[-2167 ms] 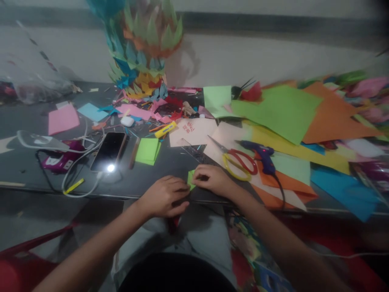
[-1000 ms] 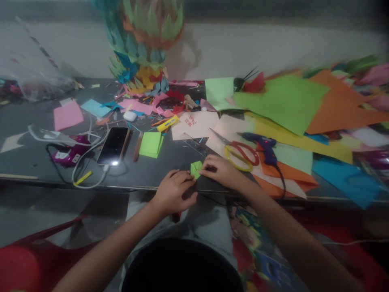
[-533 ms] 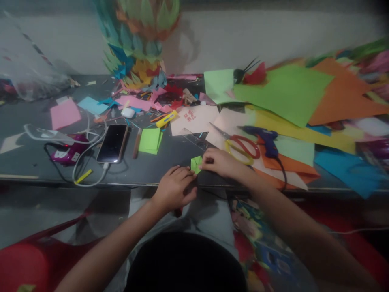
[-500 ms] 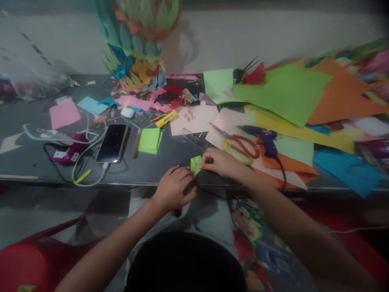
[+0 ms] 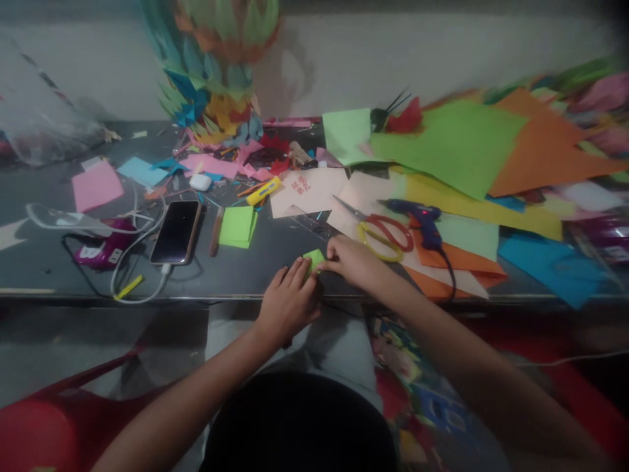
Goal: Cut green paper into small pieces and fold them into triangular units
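Note:
A small folded piece of green paper [image 5: 314, 257] lies near the front edge of the table, between my two hands. My left hand [image 5: 289, 296] holds its left side down, the fingers close together on top and the thumb hidden beneath the palm. From the other side, my right hand [image 5: 354, 263] pinches the paper's right edge between thumb and fingertips. A small stack of green paper squares [image 5: 238, 226] rests to the left, beside a brown stick [image 5: 215, 231]. Scissors [image 5: 378, 229] with red and yellow handles lie just beyond my right hand.
A blue glue gun [image 5: 426, 225] with a black cord lies to the right. At left are a phone [image 5: 175, 232] on a white cable and a purple power adapter [image 5: 107, 246]. Coloured paper sheets [image 5: 457, 144] cover the back right. A paper-petalled construction [image 5: 216, 72] stands behind scraps.
My left hand has moved slightly further over the green paper, covering more of it. My right hand still pinches the edge. The whole view has shifted a little.

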The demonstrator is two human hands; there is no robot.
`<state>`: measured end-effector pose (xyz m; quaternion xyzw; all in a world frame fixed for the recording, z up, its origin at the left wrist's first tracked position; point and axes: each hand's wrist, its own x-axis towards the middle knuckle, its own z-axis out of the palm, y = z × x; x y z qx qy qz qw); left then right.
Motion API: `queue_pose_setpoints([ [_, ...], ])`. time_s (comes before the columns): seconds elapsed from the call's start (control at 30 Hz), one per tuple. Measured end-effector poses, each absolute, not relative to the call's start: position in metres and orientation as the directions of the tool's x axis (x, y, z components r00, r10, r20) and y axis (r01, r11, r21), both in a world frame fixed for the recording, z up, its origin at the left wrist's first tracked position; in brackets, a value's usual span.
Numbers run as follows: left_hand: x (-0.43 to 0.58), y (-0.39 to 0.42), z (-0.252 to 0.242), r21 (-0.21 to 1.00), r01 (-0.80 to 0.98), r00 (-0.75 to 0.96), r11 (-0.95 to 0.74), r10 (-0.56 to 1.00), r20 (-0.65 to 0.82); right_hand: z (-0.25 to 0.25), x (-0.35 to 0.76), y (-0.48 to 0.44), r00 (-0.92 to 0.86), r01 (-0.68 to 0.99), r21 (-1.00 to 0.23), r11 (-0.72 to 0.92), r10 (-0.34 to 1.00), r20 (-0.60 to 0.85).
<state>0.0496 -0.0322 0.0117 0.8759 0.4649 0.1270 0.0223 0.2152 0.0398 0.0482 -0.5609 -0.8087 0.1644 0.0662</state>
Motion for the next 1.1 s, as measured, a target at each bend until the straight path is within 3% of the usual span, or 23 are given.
queue_pose_setpoints([
  [0.4, 0.041, -0.035, 0.015, 0.133, 0.810, 0.556, -0.572, 0.820, 0.137, 0.044, 0.229, 0.053, -0.412, 0.753, -0.617, 0.231, 0.896, -0.166],
  [0.6, 0.041, -0.037, 0.020, 0.179, 0.791, 0.558, -0.585, 0.810, 0.181, 0.047, 0.223, 0.047, -0.378, 0.789, -0.560, 0.253, 0.918, -0.117],
  [0.93, 0.047, -0.043, 0.022, 0.227, 0.832, 0.454, -0.506, 0.857, 0.243, 0.036, 0.192, -0.019, -0.077, 0.895, -0.417, 0.157, 0.976, 0.202],
  [1.1, 0.037, -0.041, 0.031, 0.228, 0.797, 0.511, -0.560, 0.825, 0.241, 0.035, 0.187, -0.018, -0.070, 0.907, -0.395, 0.146, 0.977, 0.200],
])
